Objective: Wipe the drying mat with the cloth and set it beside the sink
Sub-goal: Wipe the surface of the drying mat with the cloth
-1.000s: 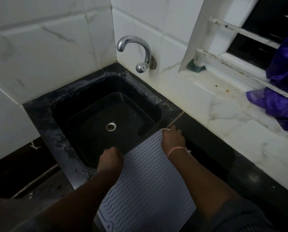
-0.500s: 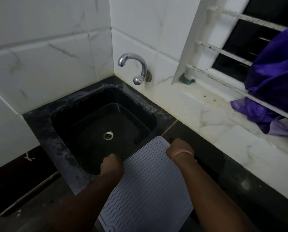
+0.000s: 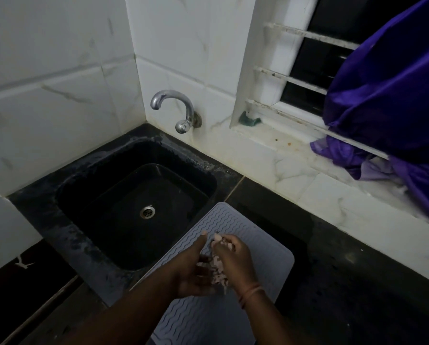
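Observation:
The grey wavy-ribbed drying mat [image 3: 265,260] lies flat on the dark counter [image 3: 358,282] right of the black sink [image 3: 46,220], its left edge over the sink rim. Both hands meet above the mat's middle. My right hand [image 3: 235,260] has its fingers curled round a small pale pinkish cloth [image 3: 217,270], which is bunched up. My left hand [image 3: 191,267] is beside it with the thumb up and loose fingers touching the cloth. The cloth is mostly hidden between the hands.
A chrome tap [image 3: 181,108] juts from the tiled wall over the sink. A green sponge [image 3: 249,119] sits on the window ledge. Purple fabric [image 3: 382,95] hangs over the window bars at right and spills onto the ledge.
Both hands have let go of the mat's far corners and come together over its middle with the cloth between them. The mat lies flat and still. The view has tilted upward.

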Demonstrator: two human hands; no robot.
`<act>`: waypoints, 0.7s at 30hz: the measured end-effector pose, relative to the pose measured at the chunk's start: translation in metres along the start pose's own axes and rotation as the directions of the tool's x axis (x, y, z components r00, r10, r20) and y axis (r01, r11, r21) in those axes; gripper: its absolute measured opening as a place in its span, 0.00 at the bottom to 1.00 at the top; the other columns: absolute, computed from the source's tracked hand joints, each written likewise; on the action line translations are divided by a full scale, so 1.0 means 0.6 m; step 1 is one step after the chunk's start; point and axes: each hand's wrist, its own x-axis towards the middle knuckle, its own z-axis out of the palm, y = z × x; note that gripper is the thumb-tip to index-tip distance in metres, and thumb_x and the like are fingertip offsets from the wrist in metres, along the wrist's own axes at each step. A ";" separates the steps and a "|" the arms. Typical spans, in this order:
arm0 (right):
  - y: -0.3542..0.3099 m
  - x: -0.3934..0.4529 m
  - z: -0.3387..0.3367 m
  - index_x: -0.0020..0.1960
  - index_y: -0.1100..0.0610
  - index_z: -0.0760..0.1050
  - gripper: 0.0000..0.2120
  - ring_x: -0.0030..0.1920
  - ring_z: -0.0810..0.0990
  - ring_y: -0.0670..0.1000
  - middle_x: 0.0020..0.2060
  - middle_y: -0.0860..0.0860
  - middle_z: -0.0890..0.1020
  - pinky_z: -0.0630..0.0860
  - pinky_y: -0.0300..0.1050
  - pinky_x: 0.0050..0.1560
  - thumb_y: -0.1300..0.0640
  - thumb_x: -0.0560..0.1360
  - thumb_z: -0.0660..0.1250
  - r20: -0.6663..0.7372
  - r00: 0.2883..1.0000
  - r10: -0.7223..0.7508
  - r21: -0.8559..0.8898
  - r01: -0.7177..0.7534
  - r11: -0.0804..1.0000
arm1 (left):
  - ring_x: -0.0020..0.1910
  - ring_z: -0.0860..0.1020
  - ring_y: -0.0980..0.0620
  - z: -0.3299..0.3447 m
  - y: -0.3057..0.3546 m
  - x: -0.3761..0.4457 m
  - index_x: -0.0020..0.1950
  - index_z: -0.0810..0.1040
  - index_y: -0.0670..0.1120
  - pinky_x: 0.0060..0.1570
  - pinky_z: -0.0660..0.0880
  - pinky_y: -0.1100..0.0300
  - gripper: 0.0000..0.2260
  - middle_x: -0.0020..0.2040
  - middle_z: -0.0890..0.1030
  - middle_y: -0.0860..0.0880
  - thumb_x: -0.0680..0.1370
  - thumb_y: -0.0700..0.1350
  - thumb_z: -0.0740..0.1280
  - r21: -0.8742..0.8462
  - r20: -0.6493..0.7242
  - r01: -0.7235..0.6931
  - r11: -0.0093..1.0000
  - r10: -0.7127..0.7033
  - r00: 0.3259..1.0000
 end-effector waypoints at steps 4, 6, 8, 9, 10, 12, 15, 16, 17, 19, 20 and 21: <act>0.027 -0.030 0.019 0.55 0.47 0.80 0.10 0.54 0.85 0.45 0.52 0.47 0.86 0.83 0.47 0.54 0.60 0.79 0.69 0.030 0.997 -0.068 0.041 0.067 0.997 | 0.58 0.82 0.39 0.007 -0.002 0.000 0.63 0.80 0.44 0.53 0.83 0.43 0.24 0.59 0.83 0.39 0.78 0.61 0.70 0.029 0.008 -0.091 0.995 0.091 0.996; 0.038 -0.035 0.016 0.56 0.44 0.79 0.14 0.56 0.84 0.45 0.55 0.47 0.84 0.83 0.45 0.53 0.62 0.77 0.68 0.062 0.995 -0.078 0.005 0.078 0.997 | 0.58 0.82 0.40 0.008 -0.007 0.009 0.64 0.80 0.44 0.59 0.81 0.42 0.18 0.58 0.84 0.40 0.80 0.55 0.69 0.050 -0.048 -0.141 0.989 0.144 0.988; 0.041 -0.035 0.007 0.57 0.46 0.78 0.14 0.53 0.84 0.46 0.54 0.48 0.84 0.82 0.42 0.48 0.62 0.77 0.69 0.105 0.991 -0.078 -0.014 0.080 0.997 | 0.57 0.82 0.41 0.010 -0.010 0.016 0.64 0.80 0.43 0.60 0.81 0.43 0.14 0.56 0.85 0.41 0.82 0.49 0.68 0.085 -0.118 -0.197 0.977 0.206 0.971; 0.039 -0.030 0.001 0.58 0.47 0.78 0.13 0.53 0.85 0.47 0.54 0.48 0.85 0.82 0.41 0.46 0.62 0.78 0.70 0.112 0.991 -0.075 0.000 0.076 0.997 | 0.57 0.83 0.42 0.014 -0.010 0.016 0.63 0.80 0.43 0.59 0.81 0.43 0.12 0.56 0.85 0.41 0.82 0.47 0.67 0.108 -0.136 -0.220 0.969 0.234 0.963; 0.035 -0.023 -0.006 0.58 0.48 0.78 0.12 0.52 0.85 0.47 0.53 0.48 0.85 0.82 0.40 0.46 0.61 0.79 0.70 0.108 0.991 -0.078 0.004 0.078 0.997 | 0.57 0.83 0.42 0.017 -0.009 0.015 0.62 0.81 0.44 0.59 0.81 0.43 0.11 0.56 0.85 0.42 0.83 0.47 0.66 0.129 -0.139 -0.244 0.961 0.261 0.955; 0.026 0.004 -0.018 0.58 0.47 0.78 0.09 0.52 0.85 0.46 0.52 0.47 0.86 0.81 0.37 0.45 0.58 0.80 0.70 0.061 0.993 -0.098 -0.040 0.101 0.994 | 0.57 0.83 0.45 0.028 -0.003 0.013 0.60 0.81 0.46 0.60 0.81 0.45 0.09 0.56 0.85 0.43 0.83 0.46 0.64 0.186 -0.111 -0.303 0.935 0.327 0.939; 0.013 0.074 -0.034 0.60 0.51 0.77 0.11 0.55 0.83 0.46 0.55 0.48 0.83 0.77 0.29 0.42 0.60 0.78 0.71 -0.055 0.988 -0.144 -0.201 0.131 0.971 | 0.55 0.82 0.50 0.044 0.013 0.020 0.56 0.81 0.52 0.57 0.80 0.51 0.10 0.56 0.83 0.47 0.86 0.47 0.60 0.394 -0.079 -0.381 0.837 0.444 0.893; 0.009 0.102 -0.038 0.61 0.53 0.77 0.13 0.56 0.82 0.48 0.57 0.50 0.81 0.76 0.27 0.41 0.60 0.78 0.71 -0.085 0.983 -0.165 -0.286 0.135 0.949 | 0.55 0.80 0.51 0.047 0.018 0.028 0.57 0.80 0.53 0.55 0.79 0.54 0.09 0.58 0.82 0.49 0.86 0.46 0.60 0.460 -0.074 -0.390 0.798 0.471 0.879; 0.005 0.128 -0.042 0.63 0.55 0.76 0.15 0.57 0.80 0.51 0.59 0.52 0.78 0.75 0.28 0.43 0.60 0.77 0.72 -0.099 0.977 -0.189 -0.377 0.139 0.916 | 0.58 0.79 0.52 0.049 0.023 0.038 0.61 0.79 0.53 0.56 0.77 0.55 0.10 0.62 0.80 0.50 0.86 0.46 0.60 0.521 -0.071 -0.392 0.758 0.497 0.865; -0.005 0.179 -0.044 0.65 0.55 0.75 0.17 0.59 0.79 0.56 0.61 0.55 0.74 0.79 0.41 0.55 0.58 0.77 0.72 -0.078 0.968 -0.238 -0.535 0.161 0.830 | 0.67 0.75 0.52 0.048 0.033 0.063 0.74 0.74 0.50 0.63 0.73 0.56 0.16 0.72 0.75 0.49 0.86 0.46 0.61 0.641 -0.088 -0.357 0.680 0.526 0.846; -0.009 0.203 -0.043 0.66 0.55 0.75 0.18 0.59 0.79 0.57 0.62 0.56 0.73 0.79 0.48 0.61 0.58 0.77 0.72 -0.060 0.963 -0.263 -0.601 0.176 0.780 | 0.69 0.74 0.51 0.047 0.036 0.077 0.77 0.71 0.49 0.63 0.72 0.57 0.18 0.74 0.73 0.48 0.86 0.47 0.61 0.695 -0.093 -0.326 0.641 0.530 0.843; -0.014 0.223 -0.041 0.66 0.55 0.74 0.18 0.60 0.79 0.58 0.62 0.56 0.72 0.78 0.51 0.64 0.59 0.77 0.72 -0.038 0.957 -0.287 -0.663 0.191 0.724 | 0.70 0.74 0.51 0.047 0.040 0.088 0.77 0.70 0.48 0.62 0.71 0.58 0.19 0.74 0.73 0.47 0.86 0.47 0.62 0.743 -0.091 -0.301 0.597 0.537 0.839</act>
